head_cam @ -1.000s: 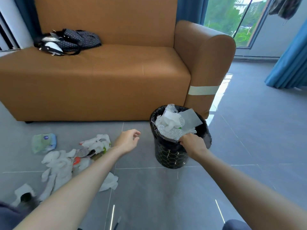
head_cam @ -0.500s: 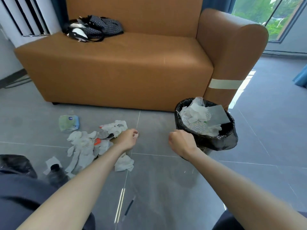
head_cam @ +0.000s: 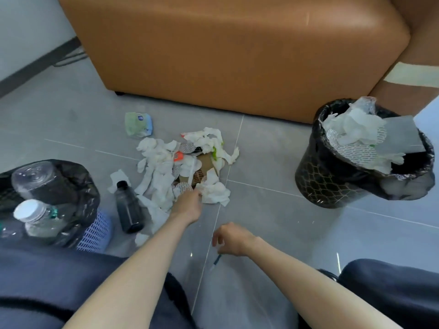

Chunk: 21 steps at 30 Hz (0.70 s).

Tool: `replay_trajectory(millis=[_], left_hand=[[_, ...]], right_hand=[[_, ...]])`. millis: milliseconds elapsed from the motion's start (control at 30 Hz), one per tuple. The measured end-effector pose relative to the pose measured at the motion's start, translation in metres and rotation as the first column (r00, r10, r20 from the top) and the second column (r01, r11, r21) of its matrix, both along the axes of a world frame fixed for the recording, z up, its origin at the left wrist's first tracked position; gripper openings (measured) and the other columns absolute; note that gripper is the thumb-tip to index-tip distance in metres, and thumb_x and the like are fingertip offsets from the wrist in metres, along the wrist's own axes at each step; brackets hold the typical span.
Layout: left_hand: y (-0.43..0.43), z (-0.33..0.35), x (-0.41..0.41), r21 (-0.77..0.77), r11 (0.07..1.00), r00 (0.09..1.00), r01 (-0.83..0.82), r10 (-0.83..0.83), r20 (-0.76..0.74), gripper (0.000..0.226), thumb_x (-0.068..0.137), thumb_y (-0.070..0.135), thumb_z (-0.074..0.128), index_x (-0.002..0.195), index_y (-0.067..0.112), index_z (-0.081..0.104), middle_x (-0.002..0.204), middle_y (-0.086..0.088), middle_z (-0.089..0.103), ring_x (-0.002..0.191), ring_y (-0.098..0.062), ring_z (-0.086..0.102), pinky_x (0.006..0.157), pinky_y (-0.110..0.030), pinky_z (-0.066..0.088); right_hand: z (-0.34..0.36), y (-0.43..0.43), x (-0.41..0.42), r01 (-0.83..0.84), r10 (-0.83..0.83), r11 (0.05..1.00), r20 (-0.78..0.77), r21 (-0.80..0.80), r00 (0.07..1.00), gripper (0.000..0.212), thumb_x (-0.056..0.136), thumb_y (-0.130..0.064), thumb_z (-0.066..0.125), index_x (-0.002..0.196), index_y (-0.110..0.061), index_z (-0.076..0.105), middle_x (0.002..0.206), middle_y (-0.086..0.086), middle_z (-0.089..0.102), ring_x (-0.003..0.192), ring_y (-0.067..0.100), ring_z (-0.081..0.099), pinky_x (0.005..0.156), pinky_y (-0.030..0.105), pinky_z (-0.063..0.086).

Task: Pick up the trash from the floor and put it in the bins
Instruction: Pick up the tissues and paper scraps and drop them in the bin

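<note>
A pile of white tissues (head_cam: 156,176), round printed seals and a brown cardboard piece (head_cam: 206,162) lies on the grey floor in front of the sofa. My left hand (head_cam: 187,206) reaches into the pile's near edge beside a crumpled tissue (head_cam: 215,193); its fingertips are hidden behind the hand. My right hand (head_cam: 231,238) hovers low over the floor, fingers loosely curled, holding nothing. A dark bottle (head_cam: 129,207) lies at the pile's left. The black bin (head_cam: 332,181) at the right holds tissues and paper.
A blue mesh bin (head_cam: 95,233) with a black liner stands at the left, holding clear plastic bottles (head_cam: 35,217). A green and blue packet (head_cam: 137,124) lies behind the pile. The orange sofa (head_cam: 237,55) closes off the back. A small dark stick (head_cam: 217,259) lies below my right hand.
The view has dropped towards the floor. My left hand moved down into the trash pile. My right hand left the black bin and came down near the floor.
</note>
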<state>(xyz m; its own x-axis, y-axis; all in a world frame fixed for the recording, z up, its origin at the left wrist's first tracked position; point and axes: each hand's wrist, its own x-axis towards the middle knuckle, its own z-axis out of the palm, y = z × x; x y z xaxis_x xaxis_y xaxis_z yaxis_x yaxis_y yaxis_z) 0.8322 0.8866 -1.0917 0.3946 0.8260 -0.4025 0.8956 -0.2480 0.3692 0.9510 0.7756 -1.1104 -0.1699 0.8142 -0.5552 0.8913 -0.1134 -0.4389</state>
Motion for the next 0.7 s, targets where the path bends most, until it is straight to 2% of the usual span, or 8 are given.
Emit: replay_trajectory(millis=[167,333,367,433,467,500,567,700], left_hand=[[-0.006,-0.022,-0.025,-0.046,0.997,0.998,-0.059,0.059,-0.008,0.049,0.094,0.012,0.043,0.142,0.019,0.038,0.143,-0.013,0.039,0.131,-0.031,0.039,0.107,-0.039,0.037],[0.000,-0.029,-0.030,-0.041,0.986,0.987,-0.160,0.161,0.014,0.053,0.095,0.013,0.042,0.146,0.015,0.027,0.149,-0.011,0.027,0.135,-0.032,0.028,0.108,-0.041,0.032],[0.003,-0.029,-0.028,-0.036,0.982,0.982,-0.188,0.189,0.028,0.054,0.095,0.014,0.042,0.147,0.015,0.025,0.151,-0.010,0.025,0.135,-0.033,0.026,0.108,-0.042,0.032],[0.011,-0.029,-0.025,-0.024,0.967,0.965,-0.255,0.256,0.061,0.057,0.094,0.014,0.043,0.147,0.017,0.023,0.154,-0.010,0.018,0.137,-0.034,0.021,0.108,-0.044,0.030],[0.017,-0.028,-0.023,-0.021,0.955,0.952,-0.295,0.296,0.078,0.058,0.094,0.015,0.044,0.147,0.018,0.022,0.155,-0.009,0.014,0.139,-0.034,0.017,0.109,-0.045,0.030],[0.021,-0.027,-0.022,-0.025,0.942,0.938,-0.334,0.335,0.092,0.060,0.094,0.016,0.046,0.148,0.021,0.020,0.156,-0.007,0.010,0.140,-0.035,0.014,0.110,-0.047,0.029],[0.033,-0.028,-0.021,-0.042,0.918,0.913,-0.395,0.397,0.095,0.068,0.094,0.020,0.050,0.150,0.028,0.012,0.158,-0.003,-0.002,0.143,-0.037,0.003,0.110,-0.050,0.026],[0.052,-0.035,-0.026,-0.115,0.846,0.842,-0.520,0.531,0.097,0.086,0.089,0.029,0.062,0.149,0.039,0.000,0.157,-0.004,-0.019,0.143,-0.039,-0.012,0.112,-0.057,0.021]], right_hand=[[-0.041,-0.007,-0.013,-0.067,0.067,0.998,0.046,-0.007,0.997,0.033,0.079,-0.010,0.069,0.112,-0.010,0.063,0.120,0.011,0.058,0.114,0.030,0.053,0.088,0.035,0.045],[-0.055,-0.015,-0.015,-0.278,0.248,0.956,0.255,0.088,0.935,0.023,0.089,-0.014,0.057,0.105,0.001,0.063,0.115,0.017,0.054,0.111,0.030,0.051,0.079,0.038,0.044],[-0.060,-0.018,-0.013,-0.303,0.265,0.949,0.289,0.093,0.920,0.020,0.080,-0.017,0.069,0.093,-0.002,0.066,0.105,0.014,0.059,0.101,0.028,0.058,0.071,0.034,0.047],[-0.068,-0.018,-0.009,-0.307,0.271,0.949,0.320,0.067,0.908,0.036,0.042,-0.023,0.091,0.066,-0.014,0.064,0.078,0.003,0.061,0.072,0.020,0.064,0.050,0.023,0.044],[-0.074,-0.017,-0.008,-0.314,0.256,0.941,0.344,0.124,0.903,0.041,0.035,-0.021,0.092,0.065,-0.016,0.063,0.077,0.002,0.060,0.070,0.019,0.063,0.050,0.022,0.044],[-0.074,-0.015,-0.009,-0.315,0.266,0.944,0.331,0.104,0.906,0.039,0.046,-0.015,0.089,0.076,-0.013,0.065,0.087,0.006,0.060,0.080,0.022,0.062,0.059,0.025,0.047],[-0.073,-0.010,-0.006,-0.251,0.212,0.963,0.297,0.101,0.931,0.031,0.078,-0.001,0.066,0.107,-0.006,0.055,0.114,0.013,0.052,0.107,0.029,0.051,0.083,0.035,0.042],[-0.068,0.022,0.008,0.065,-0.103,0.971,0.157,0.230,0.982,0.015,0.091,-0.004,0.048,0.105,-0.008,0.050,0.112,0.011,0.055,0.102,0.029,0.053,0.074,0.031,0.033]])
